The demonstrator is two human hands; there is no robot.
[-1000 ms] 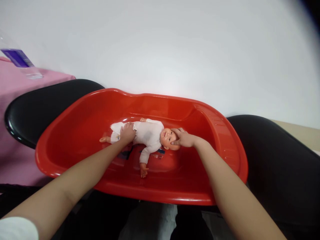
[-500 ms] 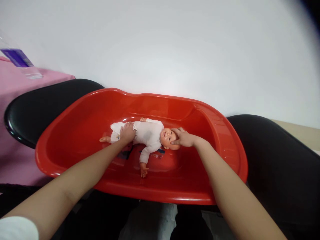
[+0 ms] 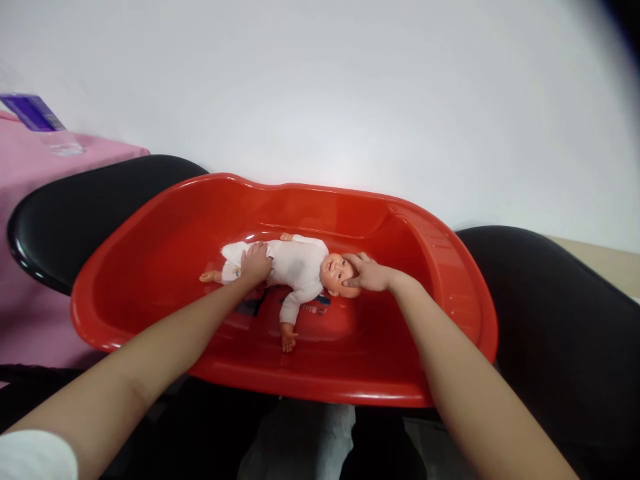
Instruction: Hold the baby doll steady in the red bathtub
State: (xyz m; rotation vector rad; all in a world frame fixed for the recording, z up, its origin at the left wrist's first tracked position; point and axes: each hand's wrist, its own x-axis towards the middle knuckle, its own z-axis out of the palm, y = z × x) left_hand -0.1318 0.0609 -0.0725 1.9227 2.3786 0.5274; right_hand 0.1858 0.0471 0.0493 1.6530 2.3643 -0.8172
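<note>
A baby doll [image 3: 297, 263] in white clothes lies face up in a red baby bathtub [image 3: 330, 395], its head toward the right and its feet toward the left. A grey patch marks the front of its top. My left hand [image 3: 256, 263] grips the doll at the hips, where the top meets the trousers; its fingertips are partly hidden. Round the crown of the doll's head curls my right hand [image 3: 369, 273], thumb on the near side and fingers on the far side. One doll arm points toward me on the tub floor.
Black chair seats [image 3: 107, 200] stand under or beside the tub at left, and another black seat [image 3: 560, 320] is at right. A clear bottle with a purple label [image 3: 34, 113] stands on a pink-covered table [image 3: 107, 148]. A white wall [image 3: 320, 93] rises behind.
Both hands keep their places on the doll, which lies as before. The whole view has shifted very slightly.
</note>
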